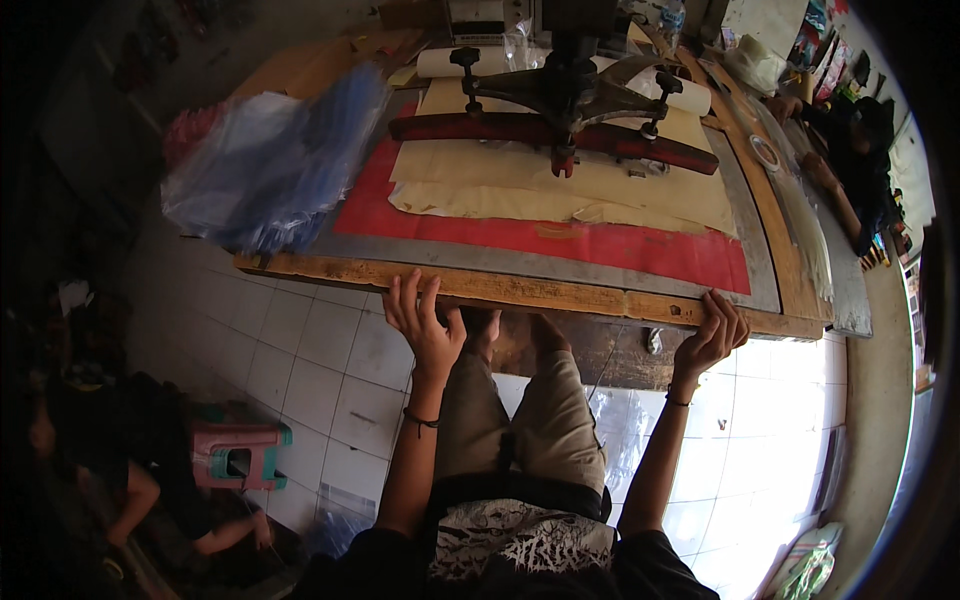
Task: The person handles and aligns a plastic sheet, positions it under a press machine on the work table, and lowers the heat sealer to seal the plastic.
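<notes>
Both hands rest on the near edge of a long wooden-framed work table (560,292) topped with a grey metal sheet. The left hand (425,320) lies with fingers spread and curled over the wooden edge, gripping nothing else; the right hand (712,335) hooks its fingers over the same edge further along, well apart from the left.

On the table lies a red rectangular mat (640,245), and on it a stack of cream-coloured paper sheets (560,185), their near edges uneven. Above the sheets sits a dark metal press arm with a long red bar (555,135) across it (two knobbed screws stand on the arm). A blurred bundle of clear bluish plastic bags (270,165) covers the table's left corner.

On the white tiled floor (320,350) stands a pink and teal plastic stool (240,455), beside a seated person (130,470). Another person's arm (830,185) rests at the table's far right.
</notes>
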`<state>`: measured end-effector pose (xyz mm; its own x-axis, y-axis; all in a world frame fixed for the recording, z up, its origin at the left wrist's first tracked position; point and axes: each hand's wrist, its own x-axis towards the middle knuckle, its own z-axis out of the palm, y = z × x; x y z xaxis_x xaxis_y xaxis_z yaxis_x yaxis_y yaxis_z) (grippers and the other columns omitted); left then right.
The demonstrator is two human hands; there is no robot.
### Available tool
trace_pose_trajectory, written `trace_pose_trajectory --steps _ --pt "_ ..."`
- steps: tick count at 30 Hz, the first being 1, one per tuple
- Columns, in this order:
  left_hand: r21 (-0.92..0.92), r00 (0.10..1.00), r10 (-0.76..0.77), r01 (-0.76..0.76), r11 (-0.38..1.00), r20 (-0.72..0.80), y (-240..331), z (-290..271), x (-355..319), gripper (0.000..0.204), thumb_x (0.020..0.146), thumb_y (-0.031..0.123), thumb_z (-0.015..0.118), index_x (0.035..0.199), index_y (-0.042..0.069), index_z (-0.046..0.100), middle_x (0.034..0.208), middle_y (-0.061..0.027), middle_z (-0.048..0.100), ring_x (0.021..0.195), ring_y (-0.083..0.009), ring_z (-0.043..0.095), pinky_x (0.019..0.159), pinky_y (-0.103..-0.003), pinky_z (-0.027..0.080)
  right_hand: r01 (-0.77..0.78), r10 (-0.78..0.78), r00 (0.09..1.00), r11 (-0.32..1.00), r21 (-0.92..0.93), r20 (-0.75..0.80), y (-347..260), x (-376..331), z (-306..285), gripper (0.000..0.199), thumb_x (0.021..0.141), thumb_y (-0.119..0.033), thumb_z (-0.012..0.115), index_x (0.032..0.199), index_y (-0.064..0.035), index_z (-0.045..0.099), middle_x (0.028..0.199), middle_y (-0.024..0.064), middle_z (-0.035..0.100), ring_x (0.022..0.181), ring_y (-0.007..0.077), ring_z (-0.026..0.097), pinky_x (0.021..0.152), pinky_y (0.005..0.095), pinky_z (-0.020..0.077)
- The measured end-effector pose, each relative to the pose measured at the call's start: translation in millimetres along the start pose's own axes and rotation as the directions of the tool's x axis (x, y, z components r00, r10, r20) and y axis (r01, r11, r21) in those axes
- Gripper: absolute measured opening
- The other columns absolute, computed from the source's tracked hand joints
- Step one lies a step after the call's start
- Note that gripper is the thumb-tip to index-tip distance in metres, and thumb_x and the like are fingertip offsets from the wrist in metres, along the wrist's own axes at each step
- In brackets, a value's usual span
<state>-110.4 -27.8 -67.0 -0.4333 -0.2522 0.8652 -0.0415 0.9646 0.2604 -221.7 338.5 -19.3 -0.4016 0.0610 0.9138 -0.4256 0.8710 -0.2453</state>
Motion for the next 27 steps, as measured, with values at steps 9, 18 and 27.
trace_pose_trajectory --steps 9,18,27 --pt "-0.007 1.000 0.012 -0.012 1.000 0.014 -0.9 -0.9 2.0 0.057 0.082 0.012 0.060 0.138 0.013 0.047 0.145 -0.0150 0.045 0.139 -0.0421 0.035 0.112 -0.062 0.019 0.004 -0.004 1.000 1.000 0.006 -0.012 1.8 -0.6 2.4 0.045 0.106 -0.026 0.036 0.098 -0.0053 0.075 0.105 0.0046 0.073 0.107 0.0239 0.059 0.105 0.0400 0.0339" --pt "0.001 0.999 0.029 -0.029 1.000 -0.015 -0.7 6.0 1.5 0.055 0.081 0.007 0.058 0.135 0.008 0.046 0.145 -0.0174 0.043 0.140 -0.0450 0.030 0.112 -0.063 0.019 0.000 0.000 1.000 1.000 0.007 -0.027 -0.5 -0.3 2.6 0.046 0.106 -0.026 0.036 0.095 -0.0046 0.075 0.102 0.0057 0.073 0.106 0.0239 0.059 0.104 0.0408 0.0345" --pt "0.041 0.996 0.070 -0.068 0.997 -0.054 -7.7 16.1 -3.2 0.059 0.077 0.007 0.060 0.134 0.010 0.044 0.144 -0.0177 0.041 0.140 -0.0442 0.029 0.111 -0.064 0.017 0.003 -0.003 0.999 1.000 -0.007 -0.050 -1.4 -0.5 4.3 0.050 0.107 -0.028 0.033 0.095 -0.0043 0.075 0.102 0.0059 0.073 0.104 0.0246 0.059 0.104 0.0418 0.0349"
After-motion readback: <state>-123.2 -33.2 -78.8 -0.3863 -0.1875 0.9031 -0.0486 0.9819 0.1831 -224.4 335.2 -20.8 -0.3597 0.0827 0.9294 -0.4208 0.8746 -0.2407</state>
